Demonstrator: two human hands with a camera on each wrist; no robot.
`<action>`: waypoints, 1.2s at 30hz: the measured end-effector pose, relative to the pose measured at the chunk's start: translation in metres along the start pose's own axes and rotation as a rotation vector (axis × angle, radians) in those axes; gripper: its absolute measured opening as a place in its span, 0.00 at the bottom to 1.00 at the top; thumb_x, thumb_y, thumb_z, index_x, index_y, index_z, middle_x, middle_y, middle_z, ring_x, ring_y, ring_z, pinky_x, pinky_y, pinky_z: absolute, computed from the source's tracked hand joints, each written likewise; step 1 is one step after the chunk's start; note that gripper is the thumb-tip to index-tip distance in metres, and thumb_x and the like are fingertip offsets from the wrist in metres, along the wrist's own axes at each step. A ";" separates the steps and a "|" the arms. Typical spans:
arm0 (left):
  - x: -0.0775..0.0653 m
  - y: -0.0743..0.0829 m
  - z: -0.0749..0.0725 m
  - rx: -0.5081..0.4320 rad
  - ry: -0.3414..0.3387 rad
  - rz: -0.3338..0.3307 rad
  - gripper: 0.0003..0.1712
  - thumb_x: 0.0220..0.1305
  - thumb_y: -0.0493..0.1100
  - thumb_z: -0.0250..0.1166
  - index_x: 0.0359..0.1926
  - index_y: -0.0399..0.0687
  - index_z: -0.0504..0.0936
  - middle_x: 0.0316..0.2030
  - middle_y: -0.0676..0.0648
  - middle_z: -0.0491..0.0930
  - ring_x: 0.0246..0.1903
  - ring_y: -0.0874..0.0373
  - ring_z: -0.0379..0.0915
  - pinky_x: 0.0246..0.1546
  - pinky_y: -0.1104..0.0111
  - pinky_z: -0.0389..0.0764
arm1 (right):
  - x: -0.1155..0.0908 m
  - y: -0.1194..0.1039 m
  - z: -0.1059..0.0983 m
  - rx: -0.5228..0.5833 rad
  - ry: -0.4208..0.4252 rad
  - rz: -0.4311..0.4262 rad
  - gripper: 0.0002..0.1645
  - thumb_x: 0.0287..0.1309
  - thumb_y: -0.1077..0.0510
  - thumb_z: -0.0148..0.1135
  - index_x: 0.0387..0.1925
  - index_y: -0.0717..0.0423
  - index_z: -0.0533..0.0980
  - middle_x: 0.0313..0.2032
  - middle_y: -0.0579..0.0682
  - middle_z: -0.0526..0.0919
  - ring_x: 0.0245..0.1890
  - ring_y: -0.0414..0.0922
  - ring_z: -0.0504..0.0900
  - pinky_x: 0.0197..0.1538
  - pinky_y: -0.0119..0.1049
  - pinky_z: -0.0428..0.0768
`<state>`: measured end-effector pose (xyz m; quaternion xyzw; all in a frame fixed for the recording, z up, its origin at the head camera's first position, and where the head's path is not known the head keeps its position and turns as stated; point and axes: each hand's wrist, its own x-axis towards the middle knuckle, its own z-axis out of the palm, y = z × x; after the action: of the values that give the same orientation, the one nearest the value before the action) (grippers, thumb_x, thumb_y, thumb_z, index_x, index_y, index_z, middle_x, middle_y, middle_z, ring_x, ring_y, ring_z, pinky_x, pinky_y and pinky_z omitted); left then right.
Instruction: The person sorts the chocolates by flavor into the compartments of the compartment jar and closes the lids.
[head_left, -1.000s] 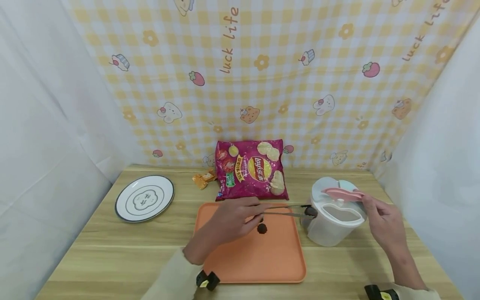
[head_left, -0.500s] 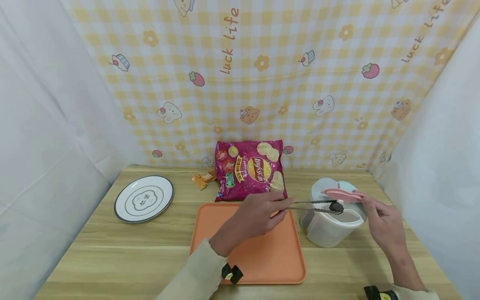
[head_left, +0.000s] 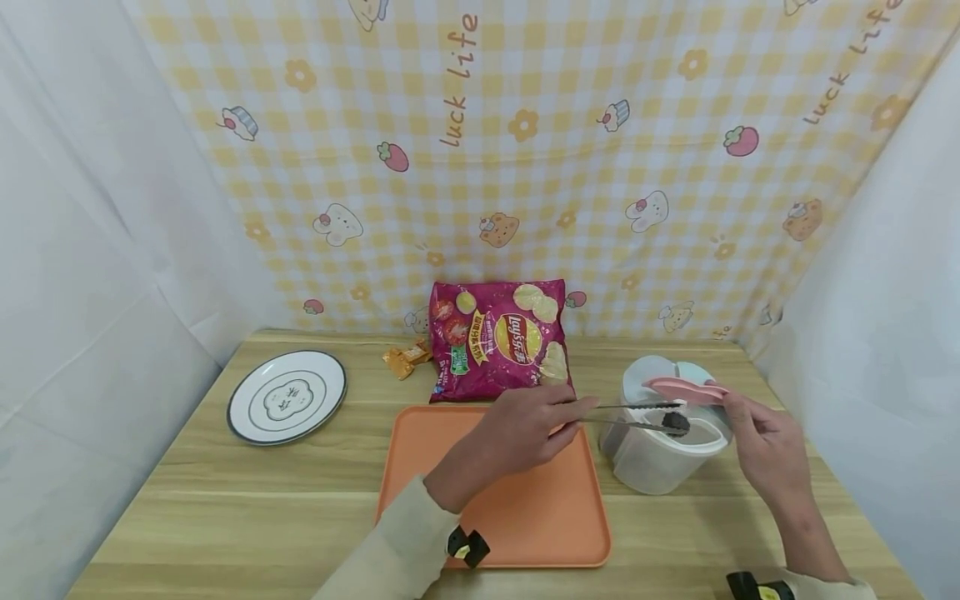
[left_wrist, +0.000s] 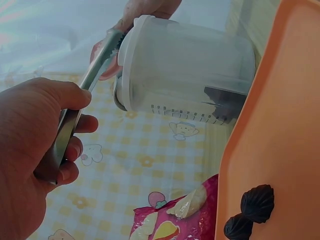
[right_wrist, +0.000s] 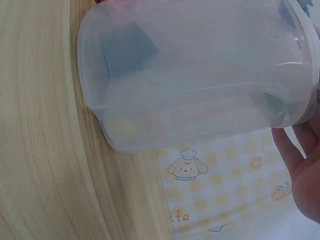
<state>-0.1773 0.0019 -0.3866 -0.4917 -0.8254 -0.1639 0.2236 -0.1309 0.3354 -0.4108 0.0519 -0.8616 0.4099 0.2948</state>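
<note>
In the head view my left hand (head_left: 532, 425) grips metal tongs (head_left: 633, 408) that reach across to a clear lidded container (head_left: 651, 471). A small dark ridged ball (head_left: 676, 423) sits over the container's opening, against the lower tong arm, with a gap below the upper arm. My right hand (head_left: 776, 442) pinches the raised pink flap (head_left: 686, 389) of the container's lid. Through the clear wall, the left wrist view shows a dark shape (left_wrist: 227, 102) at the bottom. Two more dark ridged balls (left_wrist: 258, 203) lie on the orange tray (left_wrist: 285, 115), hidden behind my hand in the head view.
Behind the tray lies a magenta chip bag (head_left: 498, 342), with small orange wrapped pieces (head_left: 405, 358) beside it. A white plate (head_left: 251, 408) with a dark rim stands at the left of the wooden table (head_left: 247, 517). A checked cloth (head_left: 525, 183) hangs behind.
My left hand has carried the dark ball rightward from the container's side to over its opening. The tong arms have since spread and the ball sits slightly lower. My right hand stays put.
</note>
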 end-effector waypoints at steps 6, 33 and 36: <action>0.000 0.001 -0.001 -0.014 -0.008 -0.001 0.21 0.71 0.46 0.67 0.63 0.52 0.84 0.39 0.53 0.81 0.27 0.65 0.69 0.23 0.83 0.67 | 0.000 0.001 -0.001 0.007 -0.004 0.009 0.18 0.77 0.61 0.55 0.49 0.74 0.83 0.46 0.18 0.79 0.50 0.18 0.75 0.49 0.14 0.71; -0.034 -0.013 -0.024 -0.016 0.086 -0.003 0.23 0.66 0.42 0.72 0.62 0.51 0.85 0.34 0.52 0.79 0.22 0.65 0.66 0.22 0.81 0.67 | 0.000 0.002 0.000 0.022 0.000 0.015 0.16 0.76 0.61 0.56 0.52 0.70 0.83 0.46 0.21 0.81 0.50 0.19 0.76 0.50 0.15 0.71; -0.048 -0.018 -0.026 -0.008 0.068 -0.043 0.21 0.65 0.43 0.73 0.59 0.50 0.86 0.33 0.53 0.77 0.21 0.66 0.63 0.22 0.81 0.65 | 0.001 0.002 0.000 0.025 -0.001 0.008 0.17 0.76 0.62 0.56 0.51 0.72 0.83 0.46 0.20 0.80 0.50 0.19 0.76 0.50 0.15 0.71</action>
<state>-0.1674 -0.0547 -0.3907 -0.4689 -0.8271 -0.1887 0.2459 -0.1322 0.3373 -0.4119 0.0521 -0.8568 0.4217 0.2922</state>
